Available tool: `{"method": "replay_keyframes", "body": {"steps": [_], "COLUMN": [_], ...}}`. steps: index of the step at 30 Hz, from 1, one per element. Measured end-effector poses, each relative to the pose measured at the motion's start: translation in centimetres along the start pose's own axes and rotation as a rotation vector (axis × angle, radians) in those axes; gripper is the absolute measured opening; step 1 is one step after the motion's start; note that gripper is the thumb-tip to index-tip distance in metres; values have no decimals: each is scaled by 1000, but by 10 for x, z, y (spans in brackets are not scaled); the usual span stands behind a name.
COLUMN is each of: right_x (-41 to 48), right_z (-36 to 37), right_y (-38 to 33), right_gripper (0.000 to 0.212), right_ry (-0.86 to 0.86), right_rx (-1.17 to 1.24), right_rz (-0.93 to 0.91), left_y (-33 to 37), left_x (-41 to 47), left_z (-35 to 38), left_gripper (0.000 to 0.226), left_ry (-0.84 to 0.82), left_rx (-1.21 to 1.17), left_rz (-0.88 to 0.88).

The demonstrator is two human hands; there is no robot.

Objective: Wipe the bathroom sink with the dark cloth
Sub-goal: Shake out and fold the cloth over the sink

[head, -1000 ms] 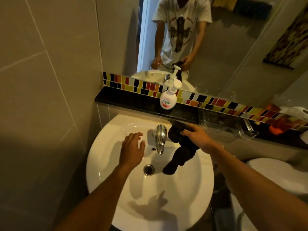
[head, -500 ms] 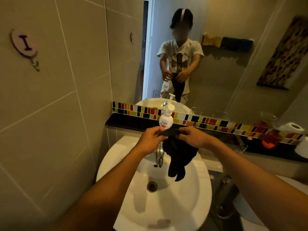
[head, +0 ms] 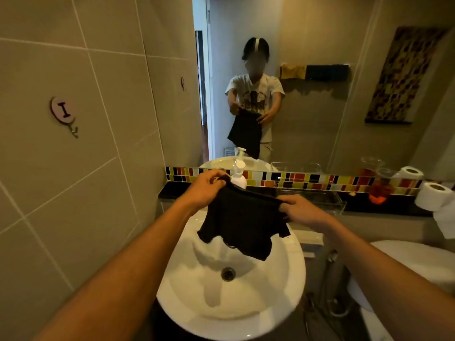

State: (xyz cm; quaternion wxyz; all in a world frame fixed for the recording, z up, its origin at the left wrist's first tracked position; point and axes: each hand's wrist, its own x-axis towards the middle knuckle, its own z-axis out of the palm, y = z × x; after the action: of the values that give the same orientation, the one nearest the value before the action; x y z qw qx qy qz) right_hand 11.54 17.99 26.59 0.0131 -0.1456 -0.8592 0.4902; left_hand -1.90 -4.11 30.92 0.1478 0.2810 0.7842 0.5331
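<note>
The dark cloth (head: 242,225) hangs spread out flat above the back half of the white round sink (head: 187,299). My left hand (head: 205,190) pinches its upper left corner. My right hand (head: 301,211) grips its upper right edge. Both hands hold the cloth in the air, clear of the basin. The cloth hides the tap. The drain (head: 228,273) shows in the middle of the bowl, below the cloth's lower edge.
A white soap pump bottle (head: 238,177) stands on the black ledge (head: 384,205) behind the sink, just behind my left hand. A clear tray (head: 330,201), an orange object and toilet rolls (head: 432,196) sit further right. A tiled wall with a hook (head: 65,114) is on the left, a toilet (head: 403,264) on the right, a mirror above.
My left hand came off the basin and took hold of the cloth. Both hands then rose and drew apart, opening the bunched cloth into a flat sheet.
</note>
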Motion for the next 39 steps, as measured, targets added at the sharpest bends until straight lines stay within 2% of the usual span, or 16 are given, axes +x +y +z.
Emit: {"method": "replay_keyframes", "body": {"steps": [3,5,7,10,11,16,18,22,25,27,30,33,36,39], "right_x": [-14,-21,-24,-26,-27,-38,-42,-46,-46,-45,-40,-37,-35,-35], "right_z": [-4,-4,-3,2,4,1,-3,-11,-14,-11,-2,8,18,24], "right_y": [-10,-8,1,22,28,45,46,40,30,22,3,-21,-36,-40], "right_gripper": [23,27,29,2,9,12,14,14,25,29,23,18,18,21], "right_ry": [64,78,76,115,125,127,128,188,213,238,211,129,83,89], "right_rx": [223,258,107,-190,-256,-290,-295,-205,-90,41,281,412,504,486], "right_rz": [54,62,16,-68,-65,4,3,40,89,127,174,175,133,79], "left_y": [7,11,16,20,20,9,1,-15,-26,-30,-33,-31,-18,-12], "left_x": [-7,-11,-12,-12,-13,-15,-15,-18,-22,-26,-30,-30,-37,-41], "left_z": [0,3,8,15,16,13,8,2,6,17,42,67,86,98], "left_gripper": [39,40,34,23,20,25,19,29,21,13,12,15,7,14], "left_ry": [-20,-21,5,90,118,221,255,340,418,427,372,303,234,219], "left_rx": [-46,-59,-96,-147,-152,-117,-116,-104,-168,-231,-232,-190,-149,-96], "left_rz": [-42,-47,-34,-12,-10,-55,-61,-108,-187,-247,-268,-228,-132,-30]}}
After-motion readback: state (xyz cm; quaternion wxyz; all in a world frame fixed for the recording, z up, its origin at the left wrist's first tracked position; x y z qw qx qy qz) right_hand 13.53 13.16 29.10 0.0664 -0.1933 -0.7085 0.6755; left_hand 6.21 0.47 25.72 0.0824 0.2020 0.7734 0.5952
